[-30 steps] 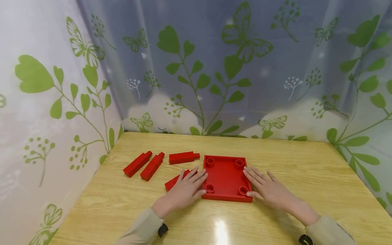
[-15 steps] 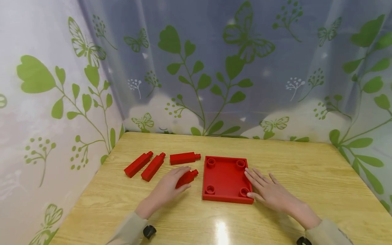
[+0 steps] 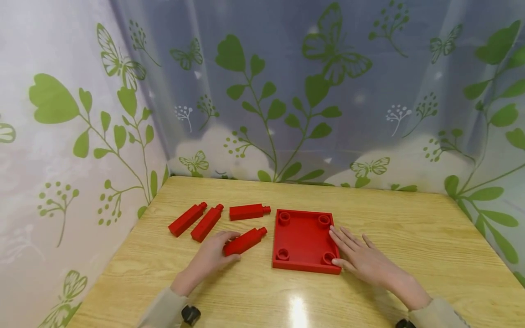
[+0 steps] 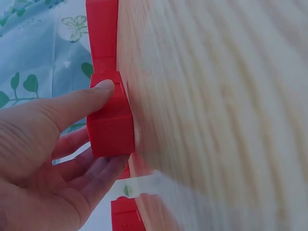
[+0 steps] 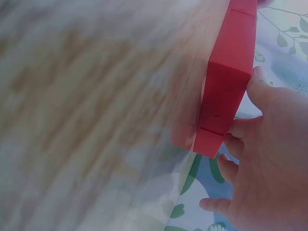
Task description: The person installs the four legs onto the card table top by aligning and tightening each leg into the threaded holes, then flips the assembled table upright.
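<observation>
From my remote seat, I watched the left hand (image 3: 210, 255) pinch a red block (image 3: 245, 242), its tip just short of a red tray (image 3: 304, 238), while the right hand (image 3: 366, 260), fingers extended, touched the tray's right edge. Wood showed between tray and the counter's (image 3: 393, 216) far edge; three other blocks (image 3: 207, 223) lay nearby, a leaf-printed curtain (image 3: 262, 98) behind.

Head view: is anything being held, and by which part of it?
The left hand grips the nearest red peg by its plain end, opposite the knob. The right hand grips nothing; it touches the side of the red tray.
</observation>
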A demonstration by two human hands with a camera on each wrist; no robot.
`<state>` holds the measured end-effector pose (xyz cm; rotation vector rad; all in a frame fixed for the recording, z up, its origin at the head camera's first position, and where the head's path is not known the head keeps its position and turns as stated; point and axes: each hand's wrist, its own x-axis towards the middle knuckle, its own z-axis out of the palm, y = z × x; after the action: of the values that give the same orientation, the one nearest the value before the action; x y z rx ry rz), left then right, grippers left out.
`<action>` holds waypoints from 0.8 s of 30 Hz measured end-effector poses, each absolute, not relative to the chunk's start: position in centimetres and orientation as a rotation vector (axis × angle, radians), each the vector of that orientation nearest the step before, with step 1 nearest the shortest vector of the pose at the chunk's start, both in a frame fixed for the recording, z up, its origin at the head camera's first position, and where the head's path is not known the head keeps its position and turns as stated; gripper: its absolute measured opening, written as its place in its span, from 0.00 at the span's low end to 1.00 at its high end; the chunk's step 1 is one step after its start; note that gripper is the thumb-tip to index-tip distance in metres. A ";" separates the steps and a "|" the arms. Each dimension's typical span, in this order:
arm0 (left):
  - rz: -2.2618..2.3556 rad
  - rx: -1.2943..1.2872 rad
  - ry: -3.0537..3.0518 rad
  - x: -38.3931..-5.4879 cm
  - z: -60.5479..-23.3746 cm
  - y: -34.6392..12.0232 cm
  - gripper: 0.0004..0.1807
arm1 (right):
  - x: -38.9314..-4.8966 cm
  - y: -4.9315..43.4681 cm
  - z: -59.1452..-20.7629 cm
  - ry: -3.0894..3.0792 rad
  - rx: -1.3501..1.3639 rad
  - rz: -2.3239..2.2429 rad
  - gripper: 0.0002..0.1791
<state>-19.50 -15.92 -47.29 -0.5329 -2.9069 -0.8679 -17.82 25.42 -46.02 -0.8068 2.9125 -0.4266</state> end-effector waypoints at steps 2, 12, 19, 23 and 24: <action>-0.875 -0.521 -2.912 -19.5 -47.3 -15.9 0.28 | -17.8 25.5 -46.1 2.911 -0.805 -0.422 0.42; -0.901 -0.446 -2.838 -19.9 -47.0 -15.9 0.21 | -17.9 25.6 -46.3 2.916 -0.803 -0.422 0.42; -0.985 -0.452 -2.691 -20.5 -46.2 -16.0 0.22 | -17.7 25.5 -46.1 2.918 -0.792 -0.422 0.42; -1.102 -0.453 -2.603 -20.8 -45.3 -15.8 0.21 | -17.7 25.4 -46.0 2.924 -0.797 -0.407 0.42; -1.126 -0.452 -2.583 -20.9 -45.1 -15.7 0.21 | -17.7 25.4 -45.9 2.925 -0.798 -0.407 0.42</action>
<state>-20.86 -15.68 -45.10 -0.4516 -2.5829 -1.1260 -17.68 25.39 -45.95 -0.7978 2.9246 -0.4065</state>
